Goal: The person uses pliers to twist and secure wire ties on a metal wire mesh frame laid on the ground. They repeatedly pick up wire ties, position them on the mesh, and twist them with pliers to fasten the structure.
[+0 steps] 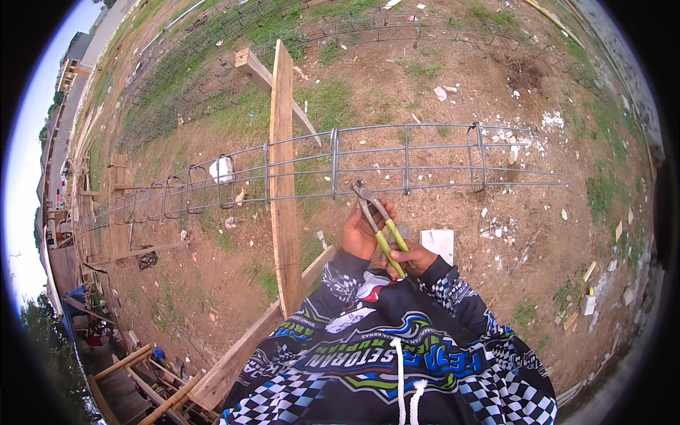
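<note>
A pair of end-cutting pincers (375, 216) with yellow-green handles and worn metal jaws is in front of me. My right hand (419, 260) grips the lower ends of the handles. Curled beneath the upper handles and the joint is my left hand (360, 234), its palm partly covered by the tool. The jaws point away from me, close to the nearest bar of a long rebar cage (371, 168). That cage runs left to right, with square stirrups around its long bars. Whether the jaws touch the bar or a wire is too small to tell.
An upright-looking wooden plank (282, 177) crosses the cage on the left, joined to timber braces (273, 85). Further rebar cages (205, 78) lie on the grass beyond. A white flat piece (437, 246) is beside my right hand. Rubble (499, 230) and wood scraps dot the dirt.
</note>
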Action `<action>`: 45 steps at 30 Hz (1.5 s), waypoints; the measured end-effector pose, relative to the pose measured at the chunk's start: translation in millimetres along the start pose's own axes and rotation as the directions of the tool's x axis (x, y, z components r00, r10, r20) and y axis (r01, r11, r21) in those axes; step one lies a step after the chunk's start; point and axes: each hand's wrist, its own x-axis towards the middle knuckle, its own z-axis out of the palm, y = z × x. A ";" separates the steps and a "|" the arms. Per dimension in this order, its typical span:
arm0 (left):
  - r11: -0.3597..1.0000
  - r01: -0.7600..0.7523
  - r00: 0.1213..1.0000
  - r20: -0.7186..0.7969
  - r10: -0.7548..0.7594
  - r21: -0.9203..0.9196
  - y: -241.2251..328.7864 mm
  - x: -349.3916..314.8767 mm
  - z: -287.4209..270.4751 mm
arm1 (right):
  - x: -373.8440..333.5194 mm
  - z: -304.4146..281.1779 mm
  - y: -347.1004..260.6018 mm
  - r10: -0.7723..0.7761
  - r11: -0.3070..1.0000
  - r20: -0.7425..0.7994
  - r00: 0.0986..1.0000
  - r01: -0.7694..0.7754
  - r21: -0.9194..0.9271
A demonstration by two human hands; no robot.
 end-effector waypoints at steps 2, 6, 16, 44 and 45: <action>0.970 -0.098 0.992 -0.058 0.114 0.220 0.2 6.1 12.8 | -0.1 8.6 -12.1 -0.113 0.988 -0.135 0.984 0.097 -0.122; 0.292 -0.235 0.881 0.076 0.466 0.927 2.1 -9.2 52.9 | 9.8 16.7 -21.3 -0.385 0.832 -0.509 0.770 0.050 -0.553; -0.059 -0.458 0.861 0.459 0.221 0.887 -2.6 18.4 42.7 | 5.4 8.0 -36.5 -0.538 0.658 -0.531 0.654 -0.068 -0.750; 0.608 -0.427 0.897 0.397 0.193 0.669 115.4 114.9 50.5 | 9.1 -92.2 -72.5 -0.973 0.178 -0.229 -0.030 -0.730 -0.660; 0.558 -0.440 0.892 0.415 0.179 0.704 112.0 111.7 51.4 | 10.1 -93.3 -69.5 -0.975 0.188 -0.216 -0.056 -0.727 -0.661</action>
